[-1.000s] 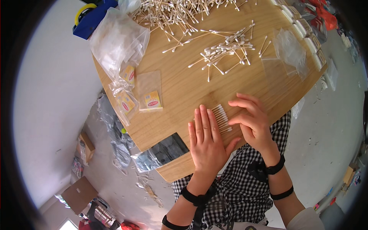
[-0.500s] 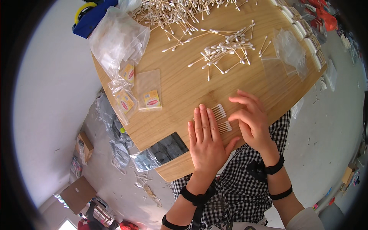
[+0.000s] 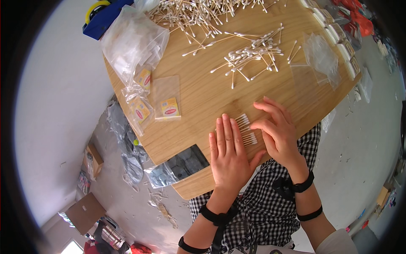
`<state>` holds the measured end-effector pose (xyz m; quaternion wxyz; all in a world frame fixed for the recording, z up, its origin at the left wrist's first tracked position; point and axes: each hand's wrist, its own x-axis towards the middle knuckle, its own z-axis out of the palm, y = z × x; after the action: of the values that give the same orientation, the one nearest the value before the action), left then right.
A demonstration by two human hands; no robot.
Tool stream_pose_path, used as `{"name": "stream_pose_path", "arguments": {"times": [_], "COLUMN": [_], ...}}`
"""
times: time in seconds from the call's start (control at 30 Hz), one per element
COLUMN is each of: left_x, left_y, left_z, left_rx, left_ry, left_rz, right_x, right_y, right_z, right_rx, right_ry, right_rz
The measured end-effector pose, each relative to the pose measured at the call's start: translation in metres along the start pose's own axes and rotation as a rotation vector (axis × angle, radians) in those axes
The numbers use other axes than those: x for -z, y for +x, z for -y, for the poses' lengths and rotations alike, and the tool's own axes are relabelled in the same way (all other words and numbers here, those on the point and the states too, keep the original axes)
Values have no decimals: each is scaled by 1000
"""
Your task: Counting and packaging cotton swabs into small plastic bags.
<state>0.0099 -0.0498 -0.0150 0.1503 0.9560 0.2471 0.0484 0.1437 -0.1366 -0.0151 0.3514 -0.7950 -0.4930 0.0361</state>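
My left hand [image 3: 230, 154] lies flat over a row of cotton swabs [image 3: 249, 138] near the table's front edge, its fingers straight and covering their left part. The white tips stick out to the right in two groups with a small gap between them. Just right of those tips hovers my right hand [image 3: 277, 131], its fingers bent and apart, nothing seen between them. Farther back lies a loose pile of swabs [image 3: 253, 53], and behind it a much larger heap of swabs [image 3: 198, 15] reaches the far edge.
Left on the wooden table [image 3: 198, 93] are a big clear plastic bag [image 3: 133, 46] and small bags with yellow labels [image 3: 170, 107]. A dark plastic packet [image 3: 186, 163] lies at the front left edge. Clear bags [image 3: 321, 59] and packed swab bundles [image 3: 337, 33] line the right side. A blue tape dispenser [image 3: 101, 21] stands far left.
The table and its things have shifted slightly right in the picture. My left hand stays on the swabs; my right hand's fingertips have come slightly nearer the swab tips.
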Motion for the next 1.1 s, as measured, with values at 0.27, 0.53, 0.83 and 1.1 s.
{"name": "stream_pose_path", "arguments": {"times": [0.27,0.53,0.83,1.1], "left_x": [0,1,0,1], "left_y": [1,0,1,1], "left_z": [1,0,-1,-1], "left_rx": [1,10,7,11], "left_ry": [14,11,5,-1], "left_rz": [-2,17,11,15], "right_x": [2,-8,-8,-11], "right_y": [6,26,26,26], "right_z": [-2,-6,-9,-7], "right_rx": [-2,19,43,-6], "right_ry": [164,170,149,169], "right_rz": [-60,-106,-89,-98]}}
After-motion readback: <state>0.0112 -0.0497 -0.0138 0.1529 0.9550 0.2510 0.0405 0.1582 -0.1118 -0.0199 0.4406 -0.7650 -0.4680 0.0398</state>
